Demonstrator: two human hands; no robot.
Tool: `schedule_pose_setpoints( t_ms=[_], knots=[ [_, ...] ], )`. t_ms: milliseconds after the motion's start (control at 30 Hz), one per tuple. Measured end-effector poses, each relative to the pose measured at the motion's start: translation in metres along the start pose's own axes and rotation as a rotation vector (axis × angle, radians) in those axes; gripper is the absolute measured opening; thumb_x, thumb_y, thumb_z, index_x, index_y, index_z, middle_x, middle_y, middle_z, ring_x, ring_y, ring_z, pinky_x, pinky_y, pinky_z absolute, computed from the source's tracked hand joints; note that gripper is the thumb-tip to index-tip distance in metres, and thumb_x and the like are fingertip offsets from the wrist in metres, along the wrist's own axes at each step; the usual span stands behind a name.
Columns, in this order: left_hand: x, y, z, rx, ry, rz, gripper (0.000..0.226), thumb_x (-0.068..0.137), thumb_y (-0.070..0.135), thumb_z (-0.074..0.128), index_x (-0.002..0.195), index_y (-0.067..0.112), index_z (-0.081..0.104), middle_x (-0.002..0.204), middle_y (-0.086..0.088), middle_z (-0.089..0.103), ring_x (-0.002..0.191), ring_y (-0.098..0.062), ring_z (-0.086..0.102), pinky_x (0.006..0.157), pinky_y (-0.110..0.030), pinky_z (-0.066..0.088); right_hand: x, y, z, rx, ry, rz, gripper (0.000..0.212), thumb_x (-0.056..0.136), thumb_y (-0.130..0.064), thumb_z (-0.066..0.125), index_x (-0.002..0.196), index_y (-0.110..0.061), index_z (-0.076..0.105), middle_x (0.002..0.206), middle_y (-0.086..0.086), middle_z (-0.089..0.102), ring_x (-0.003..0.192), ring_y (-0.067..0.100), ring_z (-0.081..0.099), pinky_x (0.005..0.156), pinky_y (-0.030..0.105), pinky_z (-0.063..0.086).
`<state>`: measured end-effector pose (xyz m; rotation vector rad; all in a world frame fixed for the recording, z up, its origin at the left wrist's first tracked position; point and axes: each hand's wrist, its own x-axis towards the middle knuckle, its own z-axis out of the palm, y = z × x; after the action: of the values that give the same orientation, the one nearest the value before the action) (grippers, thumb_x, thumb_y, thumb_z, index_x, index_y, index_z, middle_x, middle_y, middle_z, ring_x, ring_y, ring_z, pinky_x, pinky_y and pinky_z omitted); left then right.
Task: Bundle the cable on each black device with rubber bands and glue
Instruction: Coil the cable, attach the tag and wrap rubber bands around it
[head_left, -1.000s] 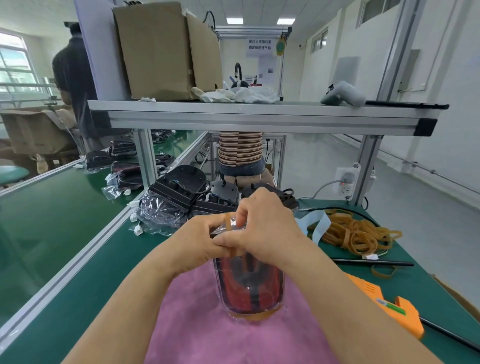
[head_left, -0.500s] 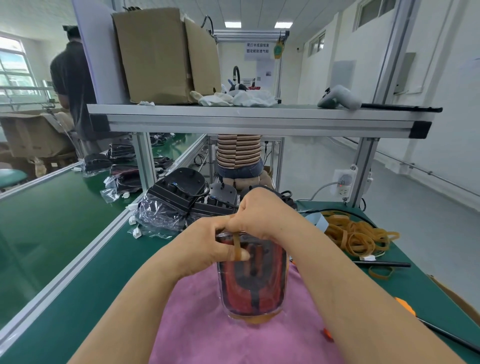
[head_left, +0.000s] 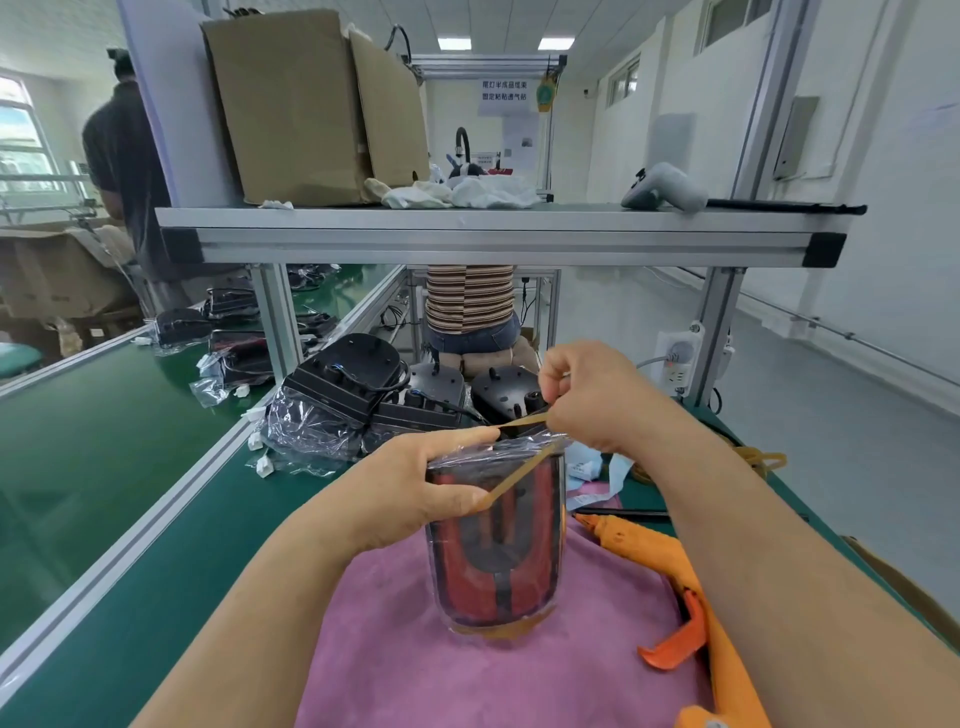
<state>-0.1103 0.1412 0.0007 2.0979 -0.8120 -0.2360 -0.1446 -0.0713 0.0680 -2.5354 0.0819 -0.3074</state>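
A black and red device (head_left: 496, 545) in clear plastic wrap stands upright on a pink cloth (head_left: 467, 665). My left hand (head_left: 415, 483) grips its upper left side. My right hand (head_left: 587, 395) is raised above the device's top right and pinches a tan rubber band (head_left: 511, 480), stretched taut from the device's front up to the fingers. An orange glue gun (head_left: 691, 587) lies on the cloth to the right. Whether the band loops a cable is hidden.
Several black devices (head_left: 363, 384), some in plastic bags, are piled behind on the green bench (head_left: 156, 545). Loose rubber bands (head_left: 758, 460) lie at the right, mostly behind my arm. An aluminium shelf (head_left: 498, 234) spans overhead. A person in a striped top (head_left: 470, 296) sits beyond.
My right hand has lifted off the device's top and pulled the rubber band up and to the right, stretching it. The left hand keeps its hold. The glue gun is in view again.
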Motion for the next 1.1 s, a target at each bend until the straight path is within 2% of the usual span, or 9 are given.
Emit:
schedule_pose_setpoints(
  t_ms=[267, 433, 500, 567, 700, 800, 833, 900, 1100],
  knots=[
    [0.007, 0.008, 0.005, 0.03, -0.01, 0.005, 0.07, 0.077, 0.038, 0.074, 0.133, 0.064, 0.041, 0.118, 0.035, 0.063, 0.104, 0.009, 0.062, 0.091, -0.021, 0.048, -0.005, 0.044, 0.007, 0.098, -0.051, 0.153, 0.044, 0.081, 0.009, 0.049, 0.06, -0.023, 0.071, 0.056, 0.001, 0.061, 0.034, 0.006, 0.04, 0.034, 0.013, 0.03],
    [0.006, 0.006, 0.004, 0.047, -0.001, 0.014, 0.07, 0.078, 0.041, 0.075, 0.134, 0.063, 0.04, 0.123, 0.039, 0.058, 0.112, 0.014, 0.056, 0.096, -0.021, 0.046, -0.009, 0.059, 0.017, 0.039, -0.185, 0.146, 0.047, 0.086, 0.0, 0.051, 0.054, -0.029, 0.069, 0.108, 0.001, 0.072, 0.083, 0.015, 0.065, 0.063, 0.022, 0.05],
    [0.005, 0.006, 0.004, 0.063, -0.003, 0.022, 0.069, 0.079, 0.041, 0.075, 0.134, 0.063, 0.04, 0.125, 0.04, 0.056, 0.114, 0.015, 0.054, 0.095, -0.019, 0.045, -0.007, 0.06, 0.019, -0.04, -0.277, 0.084, 0.045, 0.089, -0.004, 0.051, 0.057, -0.03, 0.069, 0.152, 0.001, 0.044, 0.123, 0.018, 0.055, 0.086, 0.029, 0.049],
    [0.004, 0.007, 0.004, 0.064, -0.01, 0.03, 0.068, 0.081, 0.038, 0.075, 0.136, 0.061, 0.04, 0.124, 0.039, 0.058, 0.113, 0.014, 0.055, 0.093, -0.017, 0.045, -0.002, 0.058, 0.022, -0.093, -0.308, 0.023, 0.024, 0.093, -0.013, 0.054, 0.087, -0.022, 0.076, 0.163, -0.006, 0.019, 0.125, 0.016, 0.052, 0.091, 0.03, 0.047],
    [0.005, 0.008, 0.004, 0.028, -0.02, 0.037, 0.067, 0.085, 0.029, 0.076, 0.14, 0.05, 0.045, 0.122, 0.033, 0.062, 0.112, 0.01, 0.058, 0.095, -0.021, 0.047, 0.011, 0.053, 0.027, -0.042, -0.374, -0.015, 0.033, 0.095, -0.011, 0.056, 0.126, -0.015, 0.066, 0.157, -0.019, 0.023, 0.127, 0.012, 0.05, 0.097, 0.026, 0.046],
    [0.003, 0.002, 0.004, -0.052, -0.011, 0.031, 0.066, 0.085, 0.024, 0.077, 0.14, 0.046, 0.047, 0.123, 0.027, 0.064, 0.112, 0.004, 0.062, 0.094, -0.021, 0.049, 0.008, 0.052, 0.03, -0.003, -0.492, 0.001, 0.024, 0.098, -0.013, 0.053, 0.114, -0.014, 0.071, 0.141, -0.007, 0.053, 0.124, 0.017, 0.053, 0.099, 0.029, 0.046],
    [0.001, -0.001, 0.004, -0.08, 0.008, 0.027, 0.067, 0.083, 0.024, 0.078, 0.139, 0.046, 0.048, 0.124, 0.025, 0.064, 0.112, 0.003, 0.062, 0.094, -0.022, 0.049, 0.006, 0.054, 0.032, 0.03, -0.493, 0.001, 0.02, 0.097, -0.014, 0.053, 0.107, -0.009, 0.07, 0.114, -0.002, 0.066, 0.098, 0.018, 0.062, 0.08, 0.026, 0.052],
    [-0.002, -0.007, 0.007, -0.139, 0.075, 0.01, 0.07, 0.076, 0.029, 0.081, 0.137, 0.044, 0.051, 0.128, 0.024, 0.062, 0.116, 0.001, 0.06, 0.098, -0.025, 0.048, 0.003, 0.056, 0.034, 0.143, -0.468, 0.062, 0.015, 0.09, -0.005, 0.05, 0.084, -0.007, 0.063, 0.068, -0.001, 0.052, 0.062, 0.017, 0.04, 0.048, 0.022, 0.035],
    [-0.01, -0.023, 0.01, -0.306, 0.151, -0.033, 0.058, 0.069, 0.03, 0.08, 0.124, 0.038, 0.062, 0.119, 0.024, 0.067, 0.108, -0.001, 0.065, 0.079, -0.01, 0.052, -0.003, 0.045, 0.04, 0.397, -0.486, 0.127, 0.011, 0.057, -0.019, 0.049, 0.052, -0.02, 0.059, 0.058, -0.007, 0.051, 0.061, 0.011, 0.041, 0.056, 0.021, 0.037]
  ],
)
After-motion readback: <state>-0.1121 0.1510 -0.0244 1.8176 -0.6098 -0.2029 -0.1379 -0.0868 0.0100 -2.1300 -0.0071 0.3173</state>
